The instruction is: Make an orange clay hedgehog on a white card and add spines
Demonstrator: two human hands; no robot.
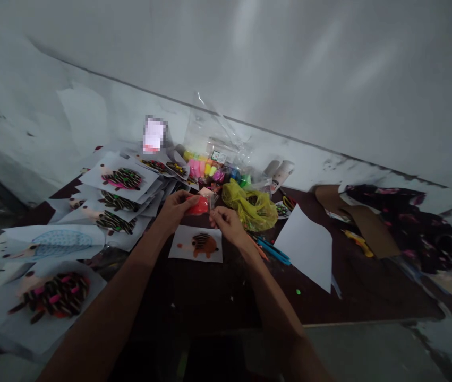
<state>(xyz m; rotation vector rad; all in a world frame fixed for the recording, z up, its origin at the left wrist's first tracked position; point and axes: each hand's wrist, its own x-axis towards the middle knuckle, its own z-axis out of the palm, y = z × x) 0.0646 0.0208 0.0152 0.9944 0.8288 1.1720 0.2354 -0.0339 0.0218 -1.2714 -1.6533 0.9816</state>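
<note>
Over the middle of the dark table, my left hand (177, 211) is closed on a small clear packet with something red (198, 205) in it. My right hand (226, 220) pinches the clear right edge of that packet. Just below both hands lies a white card (178, 251) with an orange and brown hedgehog figure (205, 245) on it. Beyond the hands, a clear bag holds many-coloured clay packs (205, 168). A crumpled yellow plastic bag (252, 206) sits close to my right hand.
Stacked papers with hedgehog figures (120, 179) cover the left side. Blue scissors (273, 250) and a blank white sheet (309, 249) lie to the right, then brown cardboard (371, 231) and dark patterned cloth (417, 228). A lit screen (154, 133) stands against the wall.
</note>
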